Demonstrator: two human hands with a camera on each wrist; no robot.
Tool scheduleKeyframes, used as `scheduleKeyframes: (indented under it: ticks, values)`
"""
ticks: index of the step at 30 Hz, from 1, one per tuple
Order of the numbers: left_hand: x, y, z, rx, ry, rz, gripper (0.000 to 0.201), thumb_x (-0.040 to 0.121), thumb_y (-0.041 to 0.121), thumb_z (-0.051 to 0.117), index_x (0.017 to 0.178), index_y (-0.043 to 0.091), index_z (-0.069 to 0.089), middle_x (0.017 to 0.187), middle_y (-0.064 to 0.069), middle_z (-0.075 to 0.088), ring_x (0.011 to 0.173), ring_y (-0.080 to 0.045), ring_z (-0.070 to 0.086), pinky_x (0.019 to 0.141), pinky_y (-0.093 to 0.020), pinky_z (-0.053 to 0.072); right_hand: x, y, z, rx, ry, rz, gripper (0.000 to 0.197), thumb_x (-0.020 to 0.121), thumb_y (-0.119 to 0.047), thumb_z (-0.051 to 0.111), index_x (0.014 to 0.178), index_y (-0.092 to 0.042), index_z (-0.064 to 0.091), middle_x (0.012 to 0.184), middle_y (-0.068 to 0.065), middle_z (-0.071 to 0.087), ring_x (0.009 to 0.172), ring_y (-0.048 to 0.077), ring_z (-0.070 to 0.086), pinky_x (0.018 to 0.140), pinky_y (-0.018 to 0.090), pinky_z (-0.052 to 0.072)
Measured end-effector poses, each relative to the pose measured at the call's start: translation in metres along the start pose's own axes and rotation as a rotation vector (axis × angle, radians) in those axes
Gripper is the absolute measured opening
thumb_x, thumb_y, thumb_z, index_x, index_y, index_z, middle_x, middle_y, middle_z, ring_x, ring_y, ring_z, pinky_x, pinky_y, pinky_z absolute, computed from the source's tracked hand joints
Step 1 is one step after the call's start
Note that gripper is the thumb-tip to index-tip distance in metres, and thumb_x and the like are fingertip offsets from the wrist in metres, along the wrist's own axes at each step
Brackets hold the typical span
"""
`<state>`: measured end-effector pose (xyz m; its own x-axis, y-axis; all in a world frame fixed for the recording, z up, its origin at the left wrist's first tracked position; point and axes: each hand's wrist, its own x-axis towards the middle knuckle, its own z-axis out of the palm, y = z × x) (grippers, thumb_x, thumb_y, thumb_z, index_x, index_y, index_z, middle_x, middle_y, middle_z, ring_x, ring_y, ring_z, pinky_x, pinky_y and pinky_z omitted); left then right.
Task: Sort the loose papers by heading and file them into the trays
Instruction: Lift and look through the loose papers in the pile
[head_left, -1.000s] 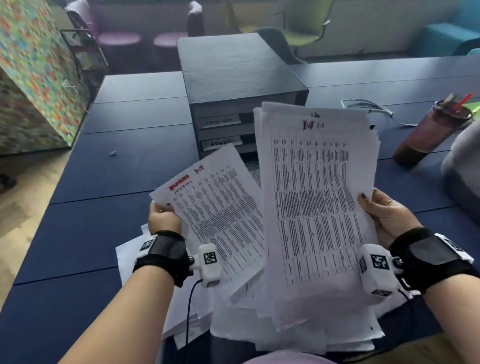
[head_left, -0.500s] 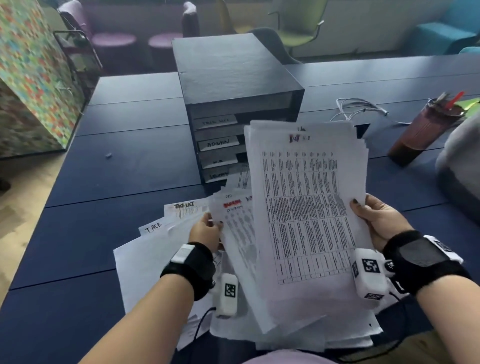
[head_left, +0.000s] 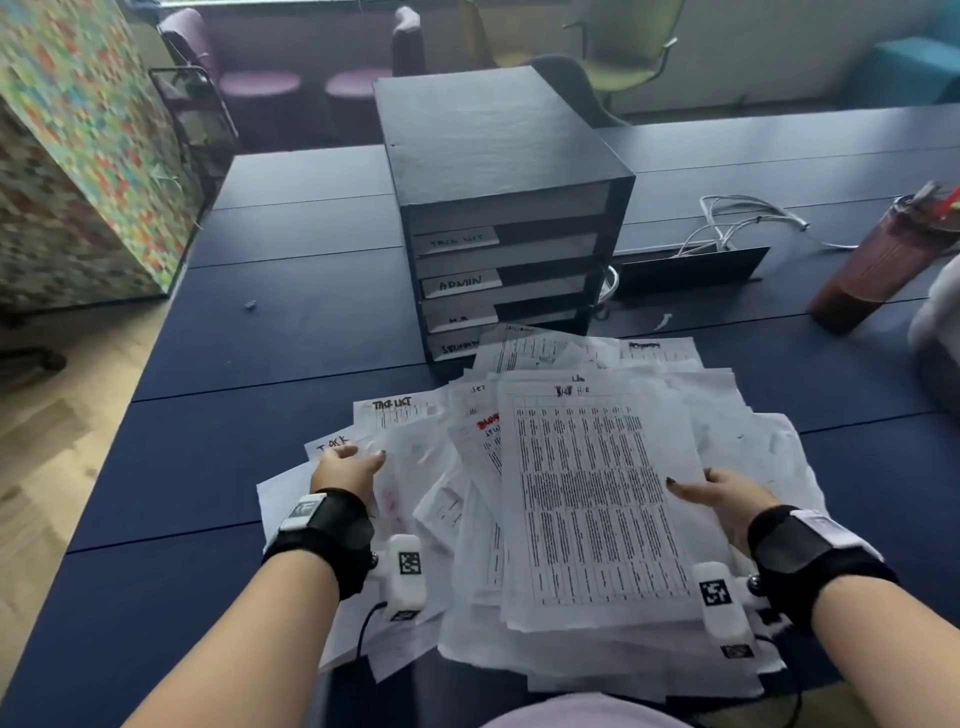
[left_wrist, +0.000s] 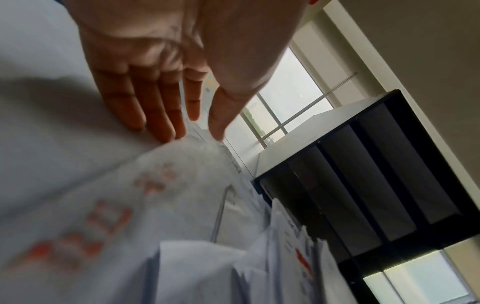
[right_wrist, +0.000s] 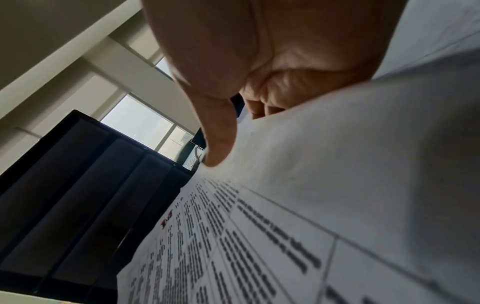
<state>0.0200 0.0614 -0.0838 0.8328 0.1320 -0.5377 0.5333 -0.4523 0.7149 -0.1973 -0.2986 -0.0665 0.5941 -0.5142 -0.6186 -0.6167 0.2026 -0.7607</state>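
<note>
A loose heap of printed papers lies spread on the dark blue table in front of a black stack of labelled trays. My right hand grips the right edge of the top stack of sheets, thumb on top and fingers underneath. My left hand rests flat with straight fingers on the sheets at the heap's left, near pages headed in handwriting. The tray labels face me; the lower ones are partly covered by paper.
A brown tumbler with straws stands at the right. White cables and a dark flat panel lie behind the papers. A patterned partition stands left of the table. Chairs stand beyond the far edge.
The left hand laid its sheet on the heap and let go, now flat on the papers. The right hand lowered its stack from upright onto the pile.
</note>
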Motion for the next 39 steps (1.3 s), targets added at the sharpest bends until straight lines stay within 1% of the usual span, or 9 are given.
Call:
scheduleKeyframes:
  ticks: [3,11,18,21,25,30,33,36,39]
  values:
    - [0.003,-0.006,0.012,-0.075,-0.109,-0.001,0.077,0.056,0.049,0.085,0.114,0.007,0.059,0.108,-0.014,0.067,0.092,-0.030,0.066,0.082,-0.040,0.054,0.005,0.001,-0.001,-0.054,0.028,0.035,0.038,0.071,0.004,0.072,0.106,0.010,0.059,0.087,0.022,0.067,0.069,0.030,0.065,0.069,0.038,0.054]
    - [-0.040,0.040,0.001,0.036,0.038,0.338,0.007,0.089,0.016,0.059,0.092,0.019,0.065,0.086,-0.005,0.066,0.078,-0.021,0.058,0.069,-0.025,0.042,0.023,0.015,-0.009,-0.251,0.084,0.027,0.019,0.076,-0.009,0.075,0.091,-0.009,0.064,0.099,0.017,0.066,0.092,0.029,0.062,0.095,0.048,0.048]
    - [-0.074,0.102,-0.037,0.035,0.292,0.854,0.007,0.091,0.014,0.053,0.086,0.012,0.057,0.080,-0.007,0.062,0.074,-0.024,0.055,0.069,-0.030,0.042,0.016,0.013,-0.006,-0.122,0.105,0.053,0.027,0.079,0.002,0.069,0.105,0.006,0.062,0.101,0.026,0.066,0.094,0.039,0.063,0.088,0.051,0.051]
    - [-0.096,0.127,-0.052,0.003,0.334,1.051,0.010,0.093,0.015,0.052,0.084,0.017,0.053,0.078,-0.002,0.054,0.073,-0.019,0.049,0.067,-0.026,0.038,0.011,0.011,-0.006,-0.063,0.071,0.052,0.023,0.083,0.006,0.062,0.106,0.007,0.058,0.088,0.020,0.064,0.075,0.031,0.060,0.057,0.032,0.055]
    - [-0.131,0.140,-0.050,-0.249,0.188,1.152,0.008,0.092,0.019,0.055,0.085,0.022,0.055,0.077,0.013,0.057,0.072,0.004,0.052,0.069,-0.015,0.042,0.011,0.009,-0.005,-0.023,0.082,0.043,0.018,0.084,0.009,0.059,0.102,0.006,0.059,0.066,0.013,0.065,0.056,0.026,0.062,0.041,0.024,0.050]
    - [-0.136,0.121,-0.031,-0.153,-0.125,1.274,0.023,0.084,0.007,0.063,0.083,0.030,0.067,0.108,0.004,0.062,0.104,-0.005,0.056,0.089,-0.012,0.042,0.022,0.017,-0.007,0.026,0.126,0.037,0.019,0.080,0.002,0.069,0.095,0.007,0.058,0.063,0.009,0.066,0.054,0.023,0.064,0.043,0.018,0.050]
    - [-0.109,0.090,-0.021,-0.059,-0.186,1.117,0.037,0.079,-0.004,0.067,0.074,0.032,0.064,0.125,0.001,0.049,0.116,-0.007,0.048,0.092,-0.008,0.038,0.024,0.019,-0.007,-0.014,0.120,0.020,0.028,0.076,-0.010,0.077,0.092,0.003,0.058,0.076,0.013,0.061,0.066,0.028,0.057,0.044,0.012,0.048]
    - [-0.078,0.054,-0.014,-0.197,-0.246,0.706,0.038,0.081,-0.007,0.060,0.080,0.030,0.066,0.118,0.003,0.055,0.103,-0.012,0.058,0.095,-0.031,0.051,0.018,0.017,-0.006,0.021,0.123,0.021,0.010,0.084,0.006,0.061,0.091,0.000,0.059,0.061,0.009,0.065,0.051,0.024,0.061,0.039,0.017,0.046]
    - [-0.061,0.028,-0.013,-0.429,-0.286,0.195,0.027,0.095,0.004,0.050,0.115,0.021,0.055,0.095,-0.009,0.063,0.070,-0.023,0.062,0.061,-0.032,0.059,0.020,0.021,-0.006,0.057,0.079,0.035,0.017,0.084,0.007,0.060,0.100,0.003,0.060,0.058,0.007,0.069,0.049,0.020,0.066,0.046,0.027,0.053]
